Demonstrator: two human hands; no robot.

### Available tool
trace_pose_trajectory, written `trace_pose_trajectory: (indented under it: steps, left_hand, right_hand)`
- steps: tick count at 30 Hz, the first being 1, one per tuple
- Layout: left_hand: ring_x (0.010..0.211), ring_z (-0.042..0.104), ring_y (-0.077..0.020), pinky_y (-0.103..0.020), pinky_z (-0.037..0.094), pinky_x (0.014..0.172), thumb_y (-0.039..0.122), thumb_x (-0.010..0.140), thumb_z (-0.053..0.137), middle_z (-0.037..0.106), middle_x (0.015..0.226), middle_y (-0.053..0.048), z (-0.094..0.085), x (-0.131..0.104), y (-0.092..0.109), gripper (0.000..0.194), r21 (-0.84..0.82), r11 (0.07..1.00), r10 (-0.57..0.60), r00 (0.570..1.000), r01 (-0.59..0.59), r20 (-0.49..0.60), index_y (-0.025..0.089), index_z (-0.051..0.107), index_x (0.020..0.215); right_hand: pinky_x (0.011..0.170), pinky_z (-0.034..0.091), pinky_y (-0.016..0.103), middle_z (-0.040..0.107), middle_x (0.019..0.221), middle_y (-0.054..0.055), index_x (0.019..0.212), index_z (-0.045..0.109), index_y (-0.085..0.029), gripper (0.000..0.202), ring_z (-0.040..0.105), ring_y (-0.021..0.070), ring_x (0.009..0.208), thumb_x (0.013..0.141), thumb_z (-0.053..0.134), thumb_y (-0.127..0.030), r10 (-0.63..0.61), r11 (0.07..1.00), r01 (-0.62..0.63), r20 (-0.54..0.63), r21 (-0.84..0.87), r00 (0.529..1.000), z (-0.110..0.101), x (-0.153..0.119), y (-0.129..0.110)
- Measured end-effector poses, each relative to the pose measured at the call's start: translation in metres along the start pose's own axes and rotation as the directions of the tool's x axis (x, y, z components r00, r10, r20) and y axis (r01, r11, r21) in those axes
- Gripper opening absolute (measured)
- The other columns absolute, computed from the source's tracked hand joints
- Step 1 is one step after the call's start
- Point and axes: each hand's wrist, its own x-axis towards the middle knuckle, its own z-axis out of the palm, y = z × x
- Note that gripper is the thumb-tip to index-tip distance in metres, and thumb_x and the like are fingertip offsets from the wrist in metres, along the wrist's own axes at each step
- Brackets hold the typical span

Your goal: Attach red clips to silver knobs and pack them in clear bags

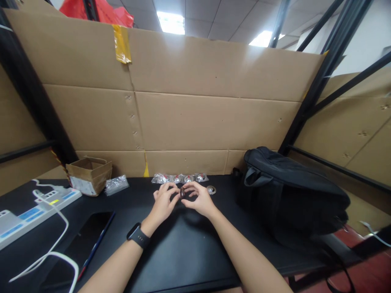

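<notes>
A small dark round piece [182,193], seen nearly edge-on, is held up over the black table between my hands. My right hand [200,199] grips it between thumb and curved fingers. From the other side, my left hand [165,200] has thumb and forefinger pinched at its edge. The exact kind of piece is too small to make out. Just beyond my right hand lies a flat, ring-shaped metallic disc [211,189]. Behind my fingers, several clear plastic packets [180,178] with shiny round pieces and red marks lie in a row.
A black bag [293,195] fills the right side. At left are an open cardboard box [90,175], a clear plastic bag [117,185], a power strip [33,213] with white cables, a dark tablet [87,236] and a pen [97,244]. Cardboard [183,122] walls the back.
</notes>
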Motion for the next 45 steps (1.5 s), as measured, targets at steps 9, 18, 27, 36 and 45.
trace_pose_trajectory:
  steps: [9, 18, 27, 36, 45]
  left_hand:
    - [0.121, 0.043, -0.0297, -0.044, 0.037, 0.093, 0.038, 0.092, 0.052, 0.056, 0.124, -0.007, 0.002, -0.002, -0.003, 0.021, 0.076, 0.996, 0.049, 0.998, -0.046, -0.043, 0.030, 0.072, 0.095]
    - [0.121, 0.045, -0.0296, -0.043, 0.038, 0.092, 0.035, 0.089, 0.056, 0.060, 0.122, -0.006, 0.002, -0.002, -0.001, 0.016, 0.071, 0.997, 0.044, 0.997, -0.040, -0.058, 0.028, 0.070, 0.093]
    - [0.115, 0.059, -0.0250, -0.040, 0.043, 0.097, 0.035, 0.087, 0.059, 0.071, 0.110, -0.007, 0.011, 0.001, -0.014, 0.020, -0.264, 0.965, 0.006, 1.000, -0.012, -0.024, 0.024, 0.074, 0.095]
    - [0.106, 0.065, -0.0303, -0.037, 0.049, 0.089, 0.038, 0.070, 0.076, 0.076, 0.091, -0.011, 0.017, 0.008, -0.022, 0.022, -0.580, 0.804, -0.153, 0.988, 0.129, 0.009, 0.019, 0.080, 0.079]
    - [0.091, 0.071, -0.0252, -0.034, 0.053, 0.086, 0.039, 0.070, 0.080, 0.077, 0.097, -0.012, 0.010, 0.006, -0.013, 0.034, -0.744, 0.633, -0.177, 0.975, 0.217, 0.134, 0.014, 0.078, 0.093]
  right_hand:
    - [0.077, 0.053, 0.029, 0.070, 0.109, 0.004, 0.111, 0.059, -0.024, 0.046, 0.070, 0.0203, 0.097, 0.069, 0.077, -0.021, 0.001, 0.999, 0.000, -0.008, 0.035, 1.000, 0.000, -0.001, 0.002]
    - [0.076, 0.053, 0.029, 0.070, 0.109, 0.005, 0.111, 0.060, -0.024, 0.044, 0.071, 0.0204, 0.096, 0.070, 0.077, -0.022, 0.023, 0.999, -0.024, 0.010, 0.046, 1.000, 0.002, -0.002, 0.003]
    - [0.074, 0.053, 0.029, 0.070, 0.109, 0.006, 0.109, 0.060, -0.023, 0.042, 0.071, 0.0209, 0.096, 0.070, 0.077, -0.023, 0.050, 0.992, -0.049, -0.007, 0.117, 0.999, 0.004, -0.001, 0.004]
    - [0.076, 0.053, 0.030, 0.071, 0.111, 0.007, 0.108, 0.060, -0.023, 0.042, 0.070, 0.0225, 0.100, 0.070, 0.078, -0.022, 0.076, 0.978, -0.074, -0.004, 0.195, 0.997, 0.005, -0.001, 0.001]
    - [0.076, 0.052, 0.029, 0.069, 0.114, 0.007, 0.109, 0.059, -0.023, 0.045, 0.070, 0.0216, 0.101, 0.069, 0.078, -0.022, 0.032, 0.983, -0.030, -0.009, 0.179, 0.999, 0.006, -0.002, -0.001]
